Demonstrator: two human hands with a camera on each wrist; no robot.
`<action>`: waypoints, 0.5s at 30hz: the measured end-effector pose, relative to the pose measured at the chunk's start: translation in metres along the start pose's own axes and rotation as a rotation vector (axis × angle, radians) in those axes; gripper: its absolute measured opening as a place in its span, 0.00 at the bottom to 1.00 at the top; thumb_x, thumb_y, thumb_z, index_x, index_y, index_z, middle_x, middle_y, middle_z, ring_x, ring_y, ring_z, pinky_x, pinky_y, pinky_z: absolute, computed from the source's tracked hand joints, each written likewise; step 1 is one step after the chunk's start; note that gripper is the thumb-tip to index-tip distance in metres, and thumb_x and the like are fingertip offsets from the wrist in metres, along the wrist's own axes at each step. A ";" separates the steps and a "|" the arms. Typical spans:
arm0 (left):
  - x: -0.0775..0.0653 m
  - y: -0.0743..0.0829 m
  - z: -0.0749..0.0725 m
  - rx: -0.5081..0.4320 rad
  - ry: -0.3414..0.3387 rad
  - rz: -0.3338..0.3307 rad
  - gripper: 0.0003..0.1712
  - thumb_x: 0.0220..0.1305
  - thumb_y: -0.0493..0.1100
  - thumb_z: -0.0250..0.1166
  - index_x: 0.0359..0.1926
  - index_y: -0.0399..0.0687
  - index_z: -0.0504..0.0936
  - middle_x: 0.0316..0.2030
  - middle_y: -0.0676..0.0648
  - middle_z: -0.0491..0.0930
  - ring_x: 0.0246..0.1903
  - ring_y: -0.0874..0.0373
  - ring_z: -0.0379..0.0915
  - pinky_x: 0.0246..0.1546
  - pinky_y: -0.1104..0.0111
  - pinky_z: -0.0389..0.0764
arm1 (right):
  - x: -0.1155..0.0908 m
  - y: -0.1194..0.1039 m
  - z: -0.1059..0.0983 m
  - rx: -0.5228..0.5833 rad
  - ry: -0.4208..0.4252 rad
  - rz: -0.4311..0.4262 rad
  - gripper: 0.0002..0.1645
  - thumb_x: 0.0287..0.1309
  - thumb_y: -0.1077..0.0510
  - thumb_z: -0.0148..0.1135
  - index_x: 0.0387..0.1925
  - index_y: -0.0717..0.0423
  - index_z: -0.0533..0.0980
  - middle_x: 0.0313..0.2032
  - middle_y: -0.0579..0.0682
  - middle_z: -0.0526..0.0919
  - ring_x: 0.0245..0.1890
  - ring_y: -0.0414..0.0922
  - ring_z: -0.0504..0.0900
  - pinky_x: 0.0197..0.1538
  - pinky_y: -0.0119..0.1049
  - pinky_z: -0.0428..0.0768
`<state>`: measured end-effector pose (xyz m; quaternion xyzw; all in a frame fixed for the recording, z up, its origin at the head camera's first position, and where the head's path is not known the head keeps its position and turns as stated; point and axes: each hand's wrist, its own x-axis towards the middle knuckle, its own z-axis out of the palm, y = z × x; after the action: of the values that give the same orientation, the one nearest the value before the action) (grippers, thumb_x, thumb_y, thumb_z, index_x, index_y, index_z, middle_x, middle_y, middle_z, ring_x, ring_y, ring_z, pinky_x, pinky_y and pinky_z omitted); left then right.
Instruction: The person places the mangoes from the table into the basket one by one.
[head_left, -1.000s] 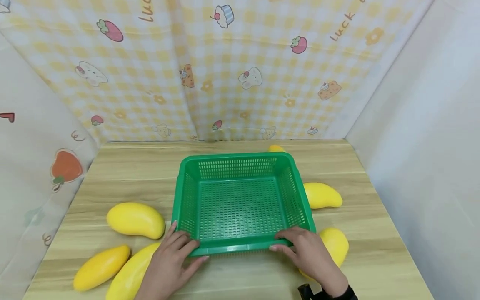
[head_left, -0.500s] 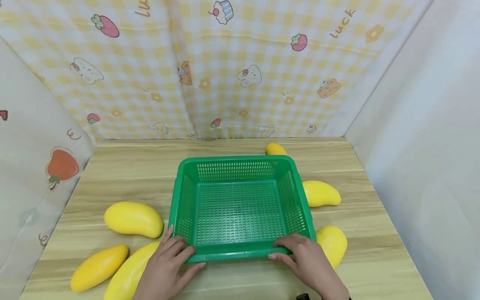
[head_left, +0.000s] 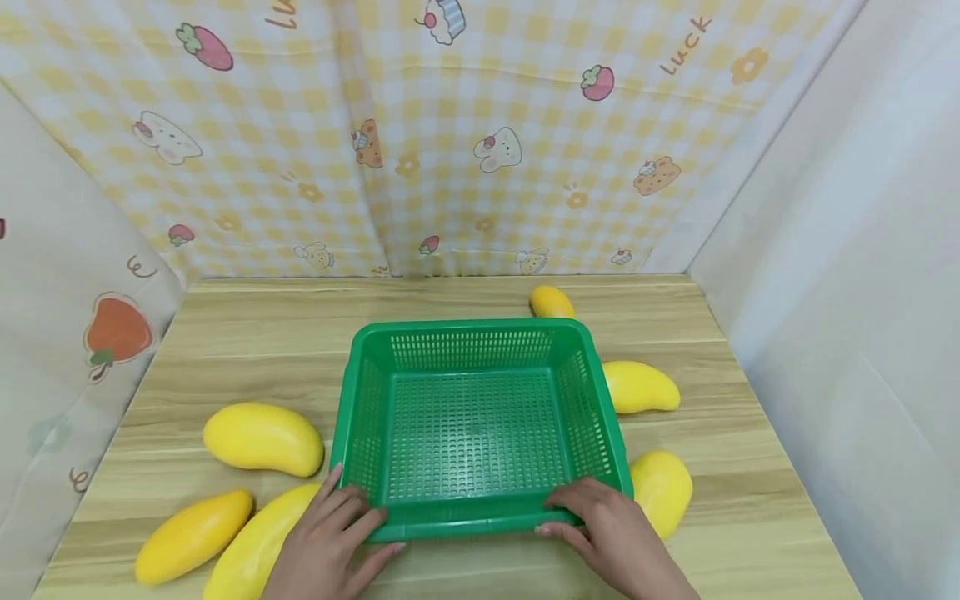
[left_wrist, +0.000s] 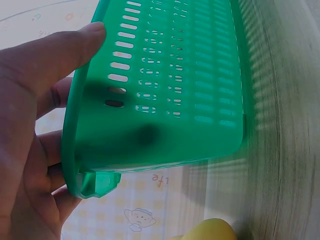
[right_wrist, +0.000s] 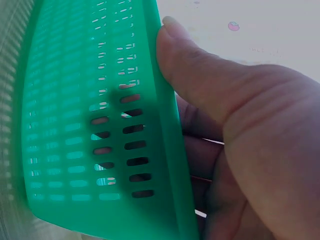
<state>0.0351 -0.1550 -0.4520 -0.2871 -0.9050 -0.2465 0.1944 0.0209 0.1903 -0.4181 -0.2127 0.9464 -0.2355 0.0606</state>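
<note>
A green plastic basket [head_left: 480, 527] with perforated walls stands in the middle of the table, nothing inside it. My left hand [head_left: 324, 533] grips its near left corner, thumb on the outer side and fingers over the rim. At the near right part of the same rim, my right hand [head_left: 611, 529] pinches the edge between thumb and fingers. In the left wrist view the thumb [left_wrist: 75, 45] lies along the basket rim. The right wrist view shows the thumb [right_wrist: 195, 62] against the rim, with fingers partly visible through the wall's slots.
Left of the basket lie yellow mangoes: one upper mango [head_left: 262, 439], a more orange mango [head_left: 195, 537] and a large mango [head_left: 258, 542] beside my left hand. To the right are a curved mango [head_left: 641, 387] and a mango [head_left: 662, 492]; a small orange-yellow mango [head_left: 551, 302] sits behind.
Both hands have drawn the basket toward the near edge of the table. More of the small mango behind it now shows. The hands keep their grip on the rim.
</note>
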 end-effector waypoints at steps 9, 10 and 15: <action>-0.006 0.003 -0.003 0.001 -0.030 -0.010 0.24 0.63 0.67 0.55 0.29 0.56 0.81 0.31 0.58 0.75 0.38 0.59 0.72 0.68 0.58 0.49 | -0.003 0.000 -0.007 0.038 -0.033 0.004 0.22 0.58 0.34 0.55 0.40 0.43 0.82 0.38 0.31 0.78 0.40 0.33 0.76 0.43 0.35 0.79; -0.006 0.003 -0.003 -0.001 -0.028 -0.010 0.24 0.63 0.67 0.54 0.29 0.56 0.81 0.32 0.58 0.76 0.39 0.59 0.72 0.68 0.58 0.49 | -0.003 0.001 -0.009 0.041 -0.013 0.017 0.22 0.58 0.34 0.56 0.40 0.42 0.82 0.38 0.31 0.78 0.40 0.33 0.76 0.43 0.35 0.79; -0.005 0.003 -0.002 -0.091 0.102 0.022 0.22 0.67 0.62 0.54 0.31 0.52 0.81 0.37 0.54 0.78 0.43 0.52 0.72 0.67 0.59 0.53 | -0.004 0.012 -0.023 0.016 0.199 0.081 0.09 0.55 0.45 0.67 0.38 0.40 0.82 0.37 0.31 0.78 0.39 0.33 0.78 0.42 0.36 0.80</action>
<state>0.0412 -0.1558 -0.4521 -0.2924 -0.8786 -0.2995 0.2298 0.0150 0.2112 -0.4036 -0.1492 0.9536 -0.2605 -0.0223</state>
